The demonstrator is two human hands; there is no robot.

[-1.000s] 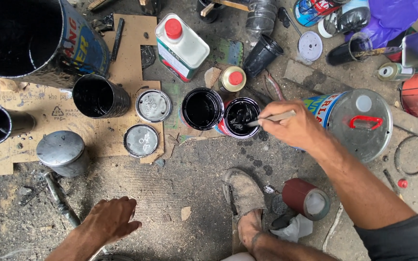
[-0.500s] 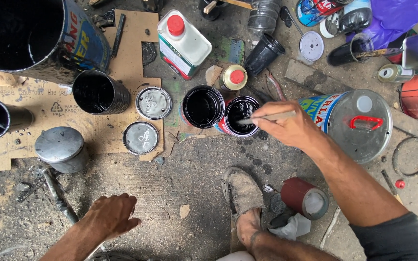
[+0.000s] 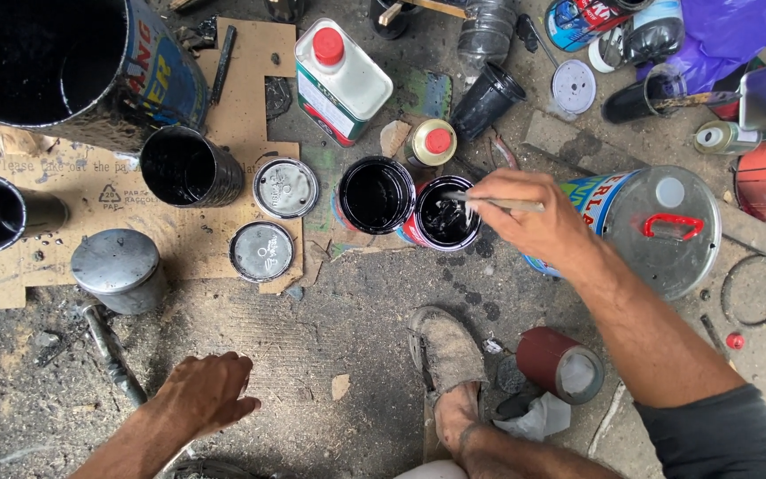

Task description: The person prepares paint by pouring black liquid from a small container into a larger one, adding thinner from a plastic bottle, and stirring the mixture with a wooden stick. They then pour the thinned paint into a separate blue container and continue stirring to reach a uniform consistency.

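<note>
Right hand (image 3: 538,222) pinches a thin stick (image 3: 500,203) whose tip dips into a small open can of black paint (image 3: 443,215) on the floor, beside a second open can (image 3: 376,194). Left hand (image 3: 201,392) rests spread, empty, on the ground; its forearm is cut off by the frame edge.

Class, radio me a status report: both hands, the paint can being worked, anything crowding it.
Right hand grips thin stick, tip over small open can of black paint. Left hand empty, above ground. Second open black can touches it.
</note>
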